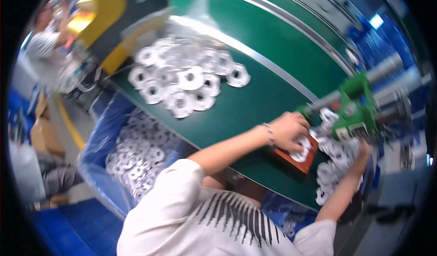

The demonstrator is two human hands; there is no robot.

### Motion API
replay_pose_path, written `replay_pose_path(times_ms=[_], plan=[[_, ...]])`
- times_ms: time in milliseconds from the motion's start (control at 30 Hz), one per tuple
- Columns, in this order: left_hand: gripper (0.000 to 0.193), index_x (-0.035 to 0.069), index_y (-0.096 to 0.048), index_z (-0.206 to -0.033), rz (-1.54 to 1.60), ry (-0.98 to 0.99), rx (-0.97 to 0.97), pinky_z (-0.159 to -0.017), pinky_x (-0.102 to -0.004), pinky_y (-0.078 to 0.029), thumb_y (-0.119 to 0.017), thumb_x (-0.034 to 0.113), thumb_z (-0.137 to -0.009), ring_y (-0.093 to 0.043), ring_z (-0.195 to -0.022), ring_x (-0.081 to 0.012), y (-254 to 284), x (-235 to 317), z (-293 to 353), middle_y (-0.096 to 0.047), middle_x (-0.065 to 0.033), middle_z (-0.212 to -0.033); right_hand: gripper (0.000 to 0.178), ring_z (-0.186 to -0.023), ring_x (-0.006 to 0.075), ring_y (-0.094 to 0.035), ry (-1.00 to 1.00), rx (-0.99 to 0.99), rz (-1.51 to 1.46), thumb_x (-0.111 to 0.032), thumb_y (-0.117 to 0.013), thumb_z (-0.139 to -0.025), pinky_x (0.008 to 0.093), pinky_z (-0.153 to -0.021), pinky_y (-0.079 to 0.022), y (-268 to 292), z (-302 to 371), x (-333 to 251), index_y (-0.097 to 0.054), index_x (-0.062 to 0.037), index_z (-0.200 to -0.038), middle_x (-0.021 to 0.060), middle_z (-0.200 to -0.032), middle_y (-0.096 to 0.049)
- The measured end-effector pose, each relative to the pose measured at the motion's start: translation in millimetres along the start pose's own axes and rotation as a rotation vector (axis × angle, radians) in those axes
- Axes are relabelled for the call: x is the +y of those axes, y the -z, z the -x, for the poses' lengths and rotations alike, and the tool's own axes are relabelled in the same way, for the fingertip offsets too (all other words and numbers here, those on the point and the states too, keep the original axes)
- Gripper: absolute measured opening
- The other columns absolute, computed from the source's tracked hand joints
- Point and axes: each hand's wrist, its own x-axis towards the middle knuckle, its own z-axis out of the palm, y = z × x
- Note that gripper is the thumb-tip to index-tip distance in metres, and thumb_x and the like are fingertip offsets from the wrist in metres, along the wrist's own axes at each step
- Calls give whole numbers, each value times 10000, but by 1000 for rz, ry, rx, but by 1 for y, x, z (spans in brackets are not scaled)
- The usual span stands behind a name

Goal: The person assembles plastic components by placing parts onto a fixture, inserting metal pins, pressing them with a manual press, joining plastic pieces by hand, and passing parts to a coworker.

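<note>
My left hand (287, 131) is curled over an orange-brown block (298, 163), its fingers bent down onto a white ring-shaped part (302, 149) lying on that block. The hand covers some of the ring. A green hand press (355, 108) with grey metal bars stands just beyond, to the right. My right hand (363, 149) is beside the press, at the right side of a heap of white ring parts (332, 174). Blur and the press hide its fingers, so its hold cannot be made out.
A large pile of white ring parts (182, 76) covers the far left of the green table (227, 108). Below its left edge stands a blue-lined bin (102, 153) full of similar rings. A yellow machine (102, 10) and another person (50, 51) are at the far left.
</note>
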Motion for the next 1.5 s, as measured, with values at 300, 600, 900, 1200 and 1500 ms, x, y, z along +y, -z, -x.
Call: replay_pose_path(times_ms=[300, 600, 900, 1200, 1500], plan=[[281, 30, -593, -927, 286, 382, 529, -627, -269, -475, -702, 131, -688, -609, -720, -162, 16, 30, 31, -622, -85, -818, 181, -556, 129, -450, 193, 638, -178, -77, -446, -896, 240, -510, -391, -144, 181, -160, -523, 60, -986, 146, -858, -573], [255, 45, -598, -936, -852, 581, 874, -666, -304, -457, -664, 116, -700, -584, -727, -216, 207, 28, 150, -622, -100, -825, 208, -786, 179, -549, 119, -181, -160, 5, -470, -816, 252, -702, -469, -216, 267, -221, -522, 55, -1011, 144, -973, -558], [756, 172, -462, -1244, -1157, 875, 82, -974, -516, -285, -573, 639, -660, -343, -1217, -358, 284, -14, 173, -381, -143, -1328, 1216, -1300, 481, 6, 214, -420, 139, -489, -790, -522, 642, -985, -115, -404, 164, -287, -46, -84, -1395, 242, -1434, 30], [847, 66, -450, -1230, -957, 846, -162, -906, -406, -384, -633, 621, -617, -466, -1052, -352, 292, -13, 173, -480, -167, -1187, 963, -1165, 369, -340, 282, -515, -112, -557, -713, -603, 460, -996, -232, -485, 154, -258, -335, -9, -1298, 217, -1248, -386], [712, 36, -485, -1145, -884, 742, -153, -881, -394, -392, -673, 508, -645, -468, -1027, -324, 294, 62, 233, -494, -155, -1139, 1022, -1207, 407, -255, 420, -686, -89, -502, -772, -546, 475, -996, -245, -463, 215, -307, -313, 22, -1294, 243, -1303, -302]])
